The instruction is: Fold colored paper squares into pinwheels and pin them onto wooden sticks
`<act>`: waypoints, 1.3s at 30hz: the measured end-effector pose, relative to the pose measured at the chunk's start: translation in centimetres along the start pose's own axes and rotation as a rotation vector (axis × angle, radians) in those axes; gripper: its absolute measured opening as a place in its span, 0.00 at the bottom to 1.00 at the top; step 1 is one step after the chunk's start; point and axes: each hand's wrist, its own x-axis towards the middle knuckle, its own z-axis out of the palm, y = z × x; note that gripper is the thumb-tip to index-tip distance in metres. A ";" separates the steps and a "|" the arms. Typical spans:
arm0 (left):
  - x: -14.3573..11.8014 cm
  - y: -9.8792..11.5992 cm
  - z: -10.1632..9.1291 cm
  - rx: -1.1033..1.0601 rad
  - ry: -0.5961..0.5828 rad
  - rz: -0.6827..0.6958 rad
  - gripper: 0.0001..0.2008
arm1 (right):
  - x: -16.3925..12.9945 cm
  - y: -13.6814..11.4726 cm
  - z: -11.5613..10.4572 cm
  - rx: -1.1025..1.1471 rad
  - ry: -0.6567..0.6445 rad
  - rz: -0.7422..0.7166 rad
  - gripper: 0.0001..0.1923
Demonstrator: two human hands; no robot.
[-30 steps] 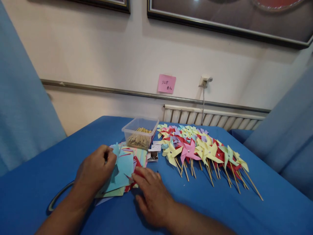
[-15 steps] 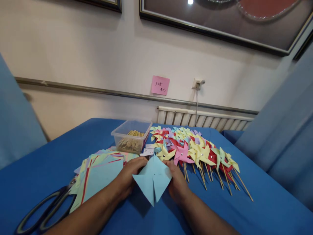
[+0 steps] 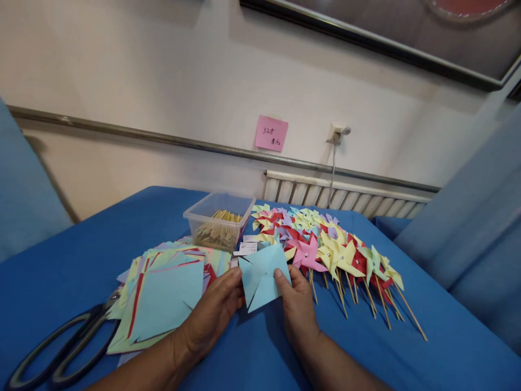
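Observation:
A light blue square of paper (image 3: 260, 269), with slits running in from its corners, is held up above the table between my hands. My right hand (image 3: 300, 304) grips its right side, the thumb pressed on the front and the fingers behind. At the left edge, the closed fingers of my left hand (image 3: 220, 307) meet the paper; their tips are partly hidden. To the left lies a stack of coloured paper squares (image 3: 169, 298), a light blue one on top. Scissors (image 3: 77, 347) with dark handles rest beside the stack, their blades mostly hidden under it.
A clear plastic box (image 3: 220, 220) of thin wooden sticks stands behind the stack. Small white cards (image 3: 247, 247) lie beside it. Finished paper pinwheels (image 3: 342, 255) on sticks cover the right rear of the blue-covered table (image 3: 134, 222). Behind are a wall and radiator (image 3: 309, 190).
The blue paper has turned and moved slightly up and right. My right thumb now lies on its front, and my left hand has shifted to its left edge. The camera view has shifted slightly.

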 end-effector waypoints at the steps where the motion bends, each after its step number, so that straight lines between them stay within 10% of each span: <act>1: 0.1 -0.2 -0.1 0.056 0.029 0.000 0.14 | -0.1 -0.1 0.0 -0.010 -0.007 0.006 0.14; 7: 0.7 -0.4 -1.1 0.305 0.279 0.019 0.15 | -0.6 0.2 -0.1 -0.052 -0.038 0.000 0.16; 39: -0.1 1.1 -0.5 0.258 0.313 0.153 0.13 | 0.1 0.6 -0.1 -0.005 -0.189 0.050 0.19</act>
